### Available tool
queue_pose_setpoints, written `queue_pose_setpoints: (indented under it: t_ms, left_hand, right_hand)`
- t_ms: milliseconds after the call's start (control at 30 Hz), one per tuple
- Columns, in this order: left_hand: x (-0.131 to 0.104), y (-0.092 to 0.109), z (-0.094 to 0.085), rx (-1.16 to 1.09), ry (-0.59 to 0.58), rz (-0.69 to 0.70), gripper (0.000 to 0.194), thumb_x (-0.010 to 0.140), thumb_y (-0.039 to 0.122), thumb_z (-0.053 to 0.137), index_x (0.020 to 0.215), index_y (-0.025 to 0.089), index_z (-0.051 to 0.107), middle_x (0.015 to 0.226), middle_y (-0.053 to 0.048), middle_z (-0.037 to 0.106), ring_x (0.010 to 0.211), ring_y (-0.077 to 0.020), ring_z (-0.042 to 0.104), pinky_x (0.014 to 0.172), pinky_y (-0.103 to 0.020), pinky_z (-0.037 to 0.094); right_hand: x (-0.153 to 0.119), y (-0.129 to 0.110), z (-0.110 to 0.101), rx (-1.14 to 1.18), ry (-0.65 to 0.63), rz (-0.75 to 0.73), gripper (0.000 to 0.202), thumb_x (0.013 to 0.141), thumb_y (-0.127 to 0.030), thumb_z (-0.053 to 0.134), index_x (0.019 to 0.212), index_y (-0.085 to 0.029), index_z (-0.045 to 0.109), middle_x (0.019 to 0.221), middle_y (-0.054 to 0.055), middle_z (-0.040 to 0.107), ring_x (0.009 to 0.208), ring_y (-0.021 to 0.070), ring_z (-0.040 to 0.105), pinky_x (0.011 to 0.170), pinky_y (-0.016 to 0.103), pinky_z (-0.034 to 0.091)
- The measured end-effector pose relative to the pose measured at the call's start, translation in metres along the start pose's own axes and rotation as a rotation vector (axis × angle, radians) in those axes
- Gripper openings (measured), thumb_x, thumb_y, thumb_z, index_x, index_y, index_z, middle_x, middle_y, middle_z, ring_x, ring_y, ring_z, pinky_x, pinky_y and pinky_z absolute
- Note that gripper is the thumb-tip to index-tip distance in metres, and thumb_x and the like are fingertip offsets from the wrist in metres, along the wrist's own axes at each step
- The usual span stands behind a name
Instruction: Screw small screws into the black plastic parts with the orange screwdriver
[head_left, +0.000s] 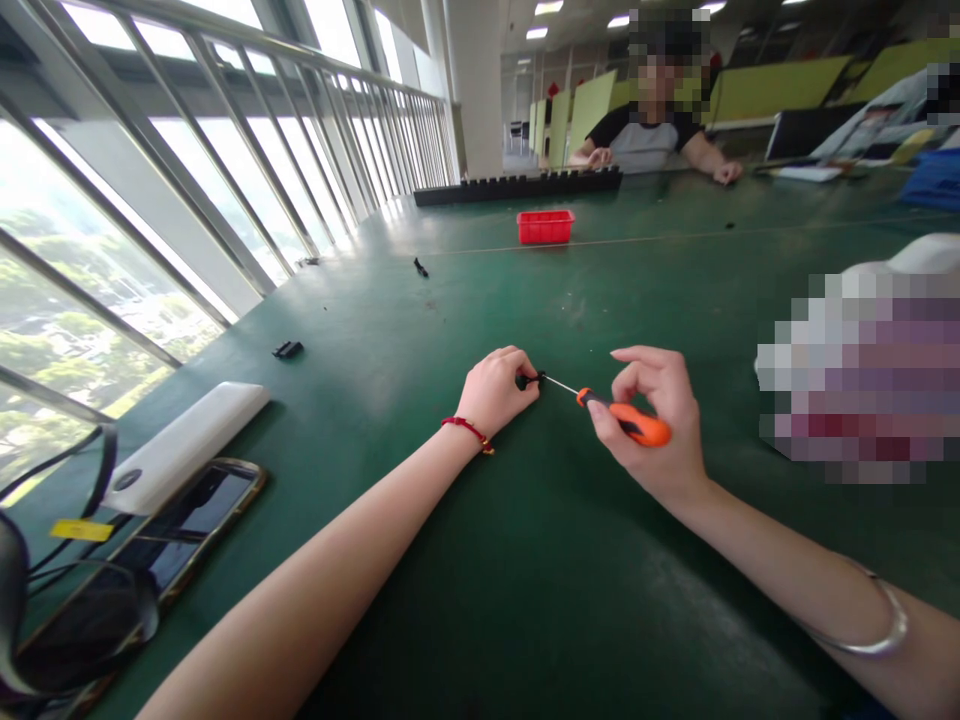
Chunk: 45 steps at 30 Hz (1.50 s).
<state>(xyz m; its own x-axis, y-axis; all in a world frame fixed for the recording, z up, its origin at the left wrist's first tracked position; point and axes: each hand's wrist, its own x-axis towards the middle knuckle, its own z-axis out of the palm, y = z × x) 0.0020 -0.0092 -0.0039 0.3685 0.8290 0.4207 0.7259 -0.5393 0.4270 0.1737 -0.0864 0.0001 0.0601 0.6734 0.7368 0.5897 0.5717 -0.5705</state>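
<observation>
Near the middle of the green table, my left hand (499, 388) is closed on a small black part (532, 379), pinched at the fingertips. A red cord bracelet circles the left wrist. My right hand (660, 425) grips a screwdriver (637, 424) with an orange and black handle between thumb and fingers; its index finger is raised. The thin metal shaft points left, and its tip meets the black part. Fingers hide much of that part, so its shape cannot be made out.
A red basket (545, 228) and a long black strip (517, 187) lie ahead on the table (420, 330). Small black pieces (288, 349) (421, 267) sit left. A white power bank (191, 445), phone (206, 515) and cables are near left. A person sits opposite; a white bag is right.
</observation>
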Motion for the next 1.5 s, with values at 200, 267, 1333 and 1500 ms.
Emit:
queue_pose_setpoints:
  t_ms: [200, 267, 1333, 1500]
  left_hand:
    - [0.001, 0.0002, -0.0011, 0.006, -0.005, 0.001, 0.004, 0.07, 0.015, 0.057, 0.07, 0.018, 0.06, 0.083, -0.002, 0.066, 0.081, -0.018, 0.062, 0.074, -0.029, 0.05]
    - [0.0012, 0.0, -0.001, 0.004, -0.003, -0.001, 0.004, 0.07, 0.015, 0.057, 0.07, 0.018, 0.06, 0.083, -0.002, 0.066, 0.081, -0.0179, 0.062, 0.075, -0.029, 0.05]
    - [0.0008, -0.007, 0.0031, -0.13, 0.023, -0.065, 0.004, 0.067, 0.016, 0.061, 0.069, 0.018, 0.062, 0.082, -0.001, 0.069, 0.079, -0.0166, 0.063, 0.077, -0.03, 0.052]
    - [0.0018, -0.0071, 0.003, -0.136, 0.015, -0.084, 0.002, 0.067, 0.016, 0.061, 0.068, 0.018, 0.062, 0.083, -0.001, 0.069, 0.079, -0.0162, 0.064, 0.077, -0.03, 0.053]
  right_hand:
    - [0.0004, -0.0014, -0.0002, 0.003, 0.014, -0.007, 0.026, 0.073, -0.024, 0.062, 0.097, -0.024, 0.054, 0.072, -0.001, 0.058, 0.067, 0.0173, 0.056, 0.069, 0.034, 0.045]
    - [0.0008, -0.0011, -0.0001, 0.011, 0.024, -0.001, 0.034, 0.07, -0.024, 0.063, 0.102, -0.023, 0.052, 0.074, -0.001, 0.056, 0.066, 0.0168, 0.055, 0.07, 0.035, 0.045]
    - [-0.0004, -0.0014, 0.0001, 0.038, 0.01, 0.026, 0.028, 0.071, -0.023, 0.063, 0.097, -0.022, 0.054, 0.07, -0.002, 0.054, 0.065, 0.0165, 0.053, 0.067, 0.034, 0.043]
    - [-0.0008, -0.002, -0.0003, -0.006, -0.032, 0.034, 0.009, 0.077, -0.026, 0.06, 0.084, -0.023, 0.056, 0.054, -0.005, 0.049, 0.057, 0.0152, 0.048, 0.067, 0.034, 0.041]
